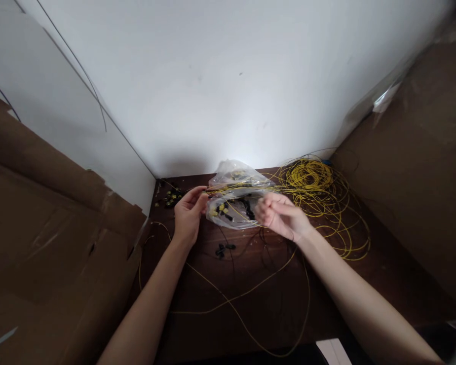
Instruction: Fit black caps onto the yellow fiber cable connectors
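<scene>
A plain white wall [228, 76] rises beyond the hands, brightest low down just behind them. The dark brown wooden counter [273, 299] spreads beneath them. Brown cardboard sheets [53, 238] lean to the left of the left hand, and another brown cardboard panel [418, 167] stands right of the right hand.

Both hands raised over dark wooden table [273, 304]. Left hand [188, 213] and right hand [279, 214] pinch opposite ends of clear plastic bag [233, 200] holding black and yellow connectors. Coil of yellow cable [315, 190] just right; cardboard sheets [53, 238] left
</scene>
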### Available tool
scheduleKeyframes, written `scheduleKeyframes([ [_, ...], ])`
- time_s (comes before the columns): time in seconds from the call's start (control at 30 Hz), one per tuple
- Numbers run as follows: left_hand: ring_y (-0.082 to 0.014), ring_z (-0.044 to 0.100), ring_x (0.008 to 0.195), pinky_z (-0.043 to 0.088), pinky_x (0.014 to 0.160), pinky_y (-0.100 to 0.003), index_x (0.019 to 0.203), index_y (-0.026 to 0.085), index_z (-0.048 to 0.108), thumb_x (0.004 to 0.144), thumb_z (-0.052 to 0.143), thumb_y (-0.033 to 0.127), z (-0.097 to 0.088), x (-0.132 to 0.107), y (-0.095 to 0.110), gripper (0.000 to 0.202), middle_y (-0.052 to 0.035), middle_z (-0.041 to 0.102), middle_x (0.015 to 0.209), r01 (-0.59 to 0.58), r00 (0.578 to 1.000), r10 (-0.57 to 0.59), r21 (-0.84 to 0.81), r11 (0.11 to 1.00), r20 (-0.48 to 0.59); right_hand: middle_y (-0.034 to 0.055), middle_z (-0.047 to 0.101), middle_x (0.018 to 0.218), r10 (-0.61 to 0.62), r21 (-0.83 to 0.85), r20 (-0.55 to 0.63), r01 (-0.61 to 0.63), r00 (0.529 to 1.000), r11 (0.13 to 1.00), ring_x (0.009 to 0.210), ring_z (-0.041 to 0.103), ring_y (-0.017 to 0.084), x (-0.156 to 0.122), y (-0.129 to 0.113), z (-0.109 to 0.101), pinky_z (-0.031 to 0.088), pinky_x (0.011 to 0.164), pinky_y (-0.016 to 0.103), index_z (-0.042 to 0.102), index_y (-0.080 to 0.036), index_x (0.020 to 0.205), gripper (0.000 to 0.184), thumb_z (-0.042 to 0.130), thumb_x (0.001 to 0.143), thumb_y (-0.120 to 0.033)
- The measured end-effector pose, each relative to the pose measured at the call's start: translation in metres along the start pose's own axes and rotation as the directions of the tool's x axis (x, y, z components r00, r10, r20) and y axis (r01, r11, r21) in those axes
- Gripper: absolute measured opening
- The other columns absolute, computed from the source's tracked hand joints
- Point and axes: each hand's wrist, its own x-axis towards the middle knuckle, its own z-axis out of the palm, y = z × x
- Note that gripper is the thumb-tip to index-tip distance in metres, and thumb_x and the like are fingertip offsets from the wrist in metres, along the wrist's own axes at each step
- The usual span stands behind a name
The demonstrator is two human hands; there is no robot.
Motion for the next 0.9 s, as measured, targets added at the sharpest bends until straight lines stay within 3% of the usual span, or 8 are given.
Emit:
scheduleKeyframes([
  [0.1,-0.0027,0.045,0.049,0.034,0.044,-0.014,0.086,0.014,0.065,0.055,0.08,0.03,-0.007,0.007,0.005,0.038,0.0019,0.058,0.061,-0.022,0.994,0.008,-0.125,0.992,-0.107,-0.0051,0.044,0.053,-0.225,-0.005,-0.234,0.23,0.946,0.973,0.047,0.042,0.01,0.002,-0.014,-0.021,0.04,0.043,0.024,0.051,-0.024,0.066,0.017,0.056,0.076,-0.036],
  [0.2,-0.0024,0.046,0.048,0.033,0.043,-0.013,0.082,0.013,0.064,0.053,0.081,0.029,-0.016,0.014,0.01,0.037,0.0019,0.059,0.06,-0.054,0.984,0.017,-0.204,0.977,-0.18,-0.0038,0.05,0.059,-0.325,0.168,-0.388,0.413,0.862,0.895,0.051,0.046,0.009,0.0,-0.028,-0.038,0.043,0.046,0.022,0.055,-0.024,0.069,0.012,0.053,0.08,-0.027],
  [0.37,-0.0004,0.044,0.044,0.031,0.04,-0.011,0.075,0.012,0.062,0.059,0.077,0.019,-0.031,0.024,0.014,0.023,0.0029,0.058,0.058,-0.077,0.94,-0.038,-0.32,0.944,-0.339,-0.0028,0.061,0.071,-0.269,0.559,-0.559,0.597,0.784,0.576,0.064,0.059,0.007,-0.009,-0.046,-0.061,0.051,0.058,0.019,0.058,-0.02,0.079,0.016,0.047,0.077,-0.008],
  [0.5,-0.0001,0.045,0.044,0.032,0.04,-0.01,0.068,0.011,0.059,0.073,0.065,0.01,-0.034,0.027,0.013,0.008,0.0019,0.058,0.056,-0.049,0.887,-0.132,-0.376,0.925,-0.442,0.0001,0.065,0.08,-0.193,0.559,-0.7,0.696,0.687,0.451,0.071,0.063,0.011,-0.014,-0.05,-0.081,0.054,0.06,0.026,0.057,-0.019,0.087,0.018,0.042,0.078,-0.015],
  [0.6,-0.0003,0.045,0.043,0.034,0.041,-0.01,0.066,0.01,0.057,0.076,0.061,0.007,-0.033,0.027,0.012,0.011,0.0005,0.059,0.057,-0.021,0.86,-0.175,-0.375,0.927,-0.48,0.0016,0.066,0.084,-0.148,0.48,-0.771,0.717,0.62,0.506,0.078,0.065,0.011,-0.013,-0.048,-0.092,0.055,0.064,0.025,0.057,-0.017,0.092,0.022,0.04,0.079,-0.021],
  [0.73,0.0,0.045,0.044,0.035,0.043,-0.01,0.067,0.01,0.058,0.07,0.067,0.01,-0.033,0.026,0.01,0.01,-0.0006,0.062,0.062,0.01,0.865,-0.158,-0.298,0.955,-0.476,0.0054,0.064,0.096,-0.139,0.323,-0.791,0.6,0.595,0.732,0.087,0.064,0.011,-0.009,-0.044,-0.098,0.055,0.067,0.023,0.059,-0.015,0.086,0.024,0.037,0.081,-0.02],
  [0.83,-0.0012,0.046,0.044,0.035,0.044,-0.013,0.074,0.011,0.06,0.064,0.073,0.017,-0.034,0.026,0.009,0.017,-0.0018,0.064,0.064,-0.002,0.894,-0.056,-0.129,0.992,-0.446,0.0064,0.064,0.098,-0.117,0.218,-0.81,0.48,0.575,0.85,0.086,0.064,0.011,-0.005,-0.042,-0.098,0.055,0.066,0.021,0.059,-0.014,0.082,0.018,0.041,0.081,-0.018],
  [0.9,-0.0036,0.048,0.046,0.035,0.044,-0.015,0.082,0.011,0.062,0.062,0.073,0.023,-0.037,0.026,0.008,0.027,-0.003,0.065,0.066,-0.042,0.916,0.068,0.074,0.996,-0.396,0.0058,0.065,0.096,-0.103,0.15,-0.845,0.418,0.525,0.896,0.082,0.064,0.01,-0.002,-0.041,-0.097,0.055,0.063,0.019,0.059,-0.014,0.081,0.014,0.045,0.08,-0.014],
])
